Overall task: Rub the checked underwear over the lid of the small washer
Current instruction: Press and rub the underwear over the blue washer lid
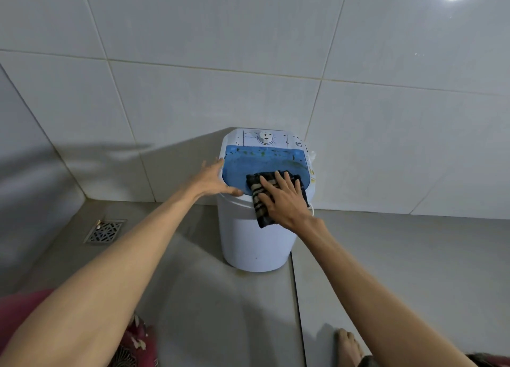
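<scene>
A metal floor drain [105, 231] sits in the grey floor at the left, near the corner of the tiled wall [193, 49].

The left hand [214, 180] is open, fingers spread and extended. It rests against the left rim of the small washer [255, 245], with the thumb lying along the front edge just below the lid. It grips nothing.

The small washer is a white, round-bodied unit standing on the floor against the wall. Its blue lid [248, 165] covers the top front section. Dark specks are scattered along the rear strip of the lid. Behind the lid, a white control panel carries one round dial [265, 138].

The checked underwear [260, 201] is a dark and light checked cloth. It lies on the front right portion of the lid, and its lower part hangs over the front edge onto the white body.

The right hand [284, 198] is open and flat, fingers spread, palm pressed down on the checked underwear.

A bare foot [349, 347] shows at the lower right on the floor.
</scene>
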